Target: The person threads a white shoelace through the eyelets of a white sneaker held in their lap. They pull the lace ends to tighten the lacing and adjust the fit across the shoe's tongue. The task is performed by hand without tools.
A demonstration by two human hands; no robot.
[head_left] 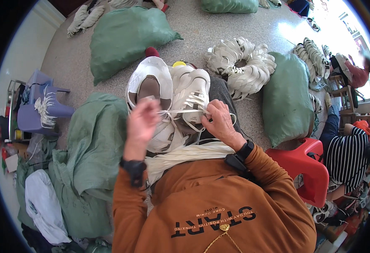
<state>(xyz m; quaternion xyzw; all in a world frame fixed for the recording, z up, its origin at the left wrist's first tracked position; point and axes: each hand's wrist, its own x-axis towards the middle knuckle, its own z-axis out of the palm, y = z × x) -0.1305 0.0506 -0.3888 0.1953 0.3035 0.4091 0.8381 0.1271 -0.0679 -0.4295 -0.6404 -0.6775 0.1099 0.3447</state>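
A white sneaker (197,90) with grey parts rests at my lap, its front eyelets threaded with a pale shoelace (188,111). My right hand (219,121) pinches the lace at the shoe's right side. Smeared by motion, my left hand (144,120) is left of the shoe, where the lace runs toward it; its fingers cannot be made out. Close by on the left lie more white shoe uppers, one opening with a brown lining (149,89). Across my lap stretches a thick bundle of pale laces (189,155).
Green sacks (130,38) stand ahead and to the right (287,101); green sacking (94,143) lies left. A ring of white shoe uppers (252,78) sits on the floor. Nearby are a purple stool (33,111) and a red stool (315,166). Other people (345,156) sit far right.
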